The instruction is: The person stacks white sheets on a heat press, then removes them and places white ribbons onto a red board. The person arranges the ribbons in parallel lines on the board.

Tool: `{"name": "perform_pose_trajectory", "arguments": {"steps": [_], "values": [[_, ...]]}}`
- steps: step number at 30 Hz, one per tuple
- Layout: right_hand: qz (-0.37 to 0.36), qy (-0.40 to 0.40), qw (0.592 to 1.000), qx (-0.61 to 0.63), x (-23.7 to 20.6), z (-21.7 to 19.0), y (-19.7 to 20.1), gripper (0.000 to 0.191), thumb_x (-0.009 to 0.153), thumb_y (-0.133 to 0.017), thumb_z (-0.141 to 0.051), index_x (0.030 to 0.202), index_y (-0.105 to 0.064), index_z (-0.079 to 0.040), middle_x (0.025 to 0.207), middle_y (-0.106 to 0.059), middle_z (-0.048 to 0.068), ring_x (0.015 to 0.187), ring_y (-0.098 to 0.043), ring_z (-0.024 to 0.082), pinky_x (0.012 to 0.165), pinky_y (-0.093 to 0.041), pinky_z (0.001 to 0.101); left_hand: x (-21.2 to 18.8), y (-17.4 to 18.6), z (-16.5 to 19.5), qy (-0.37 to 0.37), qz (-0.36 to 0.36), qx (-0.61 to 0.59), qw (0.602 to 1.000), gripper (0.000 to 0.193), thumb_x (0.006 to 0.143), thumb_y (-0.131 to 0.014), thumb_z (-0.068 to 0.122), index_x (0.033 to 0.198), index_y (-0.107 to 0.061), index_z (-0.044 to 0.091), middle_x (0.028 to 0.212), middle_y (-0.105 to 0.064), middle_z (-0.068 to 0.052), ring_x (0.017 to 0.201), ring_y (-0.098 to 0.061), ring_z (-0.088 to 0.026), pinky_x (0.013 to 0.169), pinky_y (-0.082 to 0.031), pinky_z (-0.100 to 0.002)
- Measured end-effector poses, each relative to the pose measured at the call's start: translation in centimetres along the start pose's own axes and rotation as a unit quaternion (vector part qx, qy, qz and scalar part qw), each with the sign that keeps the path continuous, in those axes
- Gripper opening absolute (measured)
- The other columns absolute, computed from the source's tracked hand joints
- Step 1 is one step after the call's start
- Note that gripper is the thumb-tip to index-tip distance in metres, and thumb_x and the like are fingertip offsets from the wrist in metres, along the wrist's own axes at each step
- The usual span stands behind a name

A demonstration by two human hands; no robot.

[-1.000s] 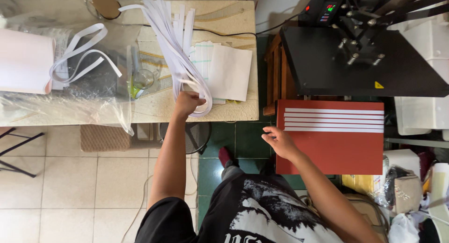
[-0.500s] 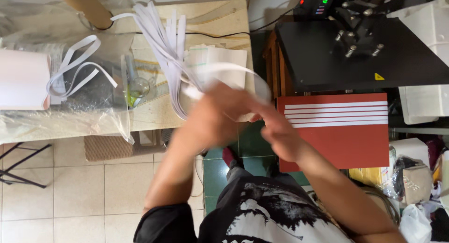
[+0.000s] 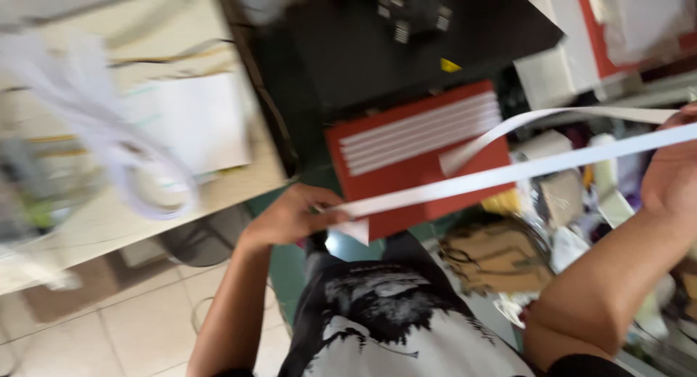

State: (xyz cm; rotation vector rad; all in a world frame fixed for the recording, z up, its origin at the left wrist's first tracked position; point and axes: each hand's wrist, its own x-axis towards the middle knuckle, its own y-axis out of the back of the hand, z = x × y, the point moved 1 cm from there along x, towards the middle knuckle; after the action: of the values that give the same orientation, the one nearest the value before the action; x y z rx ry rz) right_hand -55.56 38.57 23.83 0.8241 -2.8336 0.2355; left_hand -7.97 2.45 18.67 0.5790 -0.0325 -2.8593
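Observation:
A long white strap [image 3: 508, 174] stretches between my two hands, with a second run of it looping above. My left hand [image 3: 294, 216] pinches its near end at the middle of the view, over the edge of a red board [image 3: 406, 141] that carries several white strips. My right hand [image 3: 671, 177] grips the other end at the right edge, partly cut off by the frame. A blurred bundle of more white straps [image 3: 109, 141] hangs over the wooden table [image 3: 239, 185] at the left.
A black press machine [image 3: 385, 43] stands behind the red board. White sheets [image 3: 196, 119] lie on the table. A brown bag and assorted packages [image 3: 494, 257] crowd the floor at the right. Pale floor tiles [image 3: 109, 326] show at the lower left.
My hands have pulled one strap off the bundle and spread apart, stretching it over the red board. The camera has swung right and tilted.

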Motion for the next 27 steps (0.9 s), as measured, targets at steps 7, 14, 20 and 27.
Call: {"name": "perform_pose_trajectory", "arguments": {"steps": [7,14,20,27], "values": [[0.052,-0.085,0.964,-0.248,8.5,11.8,16.8,0.016,0.104,-0.074,-0.015,0.116,-0.075,-0.004,0.110,-0.075,0.001,0.097,-0.066,0.009,0.087,-0.050,0.0229,16.1,-10.0,-12.6,0.235,0.111,-0.022,0.965,0.031,0.086,-0.080,0.033,0.100,-0.081,0.006,0.077,-0.073,-0.008,0.056,-0.057,-0.015,0.044,-0.044,-0.032],[0.034,-0.386,0.917,-0.097,9.7,36.4,18.2,0.022,0.102,-0.081,-0.014,0.095,-0.060,-0.008,0.085,-0.064,0.001,0.072,-0.057,0.012,0.066,-0.043,0.0284,22.6,-14.5,-26.5,0.281,0.288,-0.134,0.906,0.024,0.088,-0.079,0.024,0.100,-0.078,0.003,0.081,-0.074,-0.004,0.067,-0.064,-0.009,0.056,-0.050,-0.027],[0.039,-0.475,0.878,-0.041,10.2,45.2,16.8,0.012,0.105,-0.075,-0.015,0.108,-0.065,-0.009,0.093,-0.067,0.001,0.081,-0.062,0.012,0.072,-0.044,0.0280,26.7,-16.5,-30.7,0.328,0.368,-0.042,0.869,0.021,0.088,-0.078,0.021,0.098,-0.080,0.003,0.080,-0.074,-0.007,0.068,-0.064,-0.014,0.062,-0.052,-0.032],[0.048,-0.476,0.875,-0.070,8.8,49.3,18.3,0.012,0.107,-0.074,-0.017,0.110,-0.065,-0.011,0.100,-0.070,0.000,0.087,-0.065,0.013,0.078,-0.049,0.0305,27.8,-18.3,-33.0,0.333,0.458,-0.005,0.824,0.023,0.084,-0.084,0.022,0.095,-0.078,0.003,0.082,-0.077,-0.005,0.073,-0.069,-0.012,0.070,-0.056,-0.030]]}}
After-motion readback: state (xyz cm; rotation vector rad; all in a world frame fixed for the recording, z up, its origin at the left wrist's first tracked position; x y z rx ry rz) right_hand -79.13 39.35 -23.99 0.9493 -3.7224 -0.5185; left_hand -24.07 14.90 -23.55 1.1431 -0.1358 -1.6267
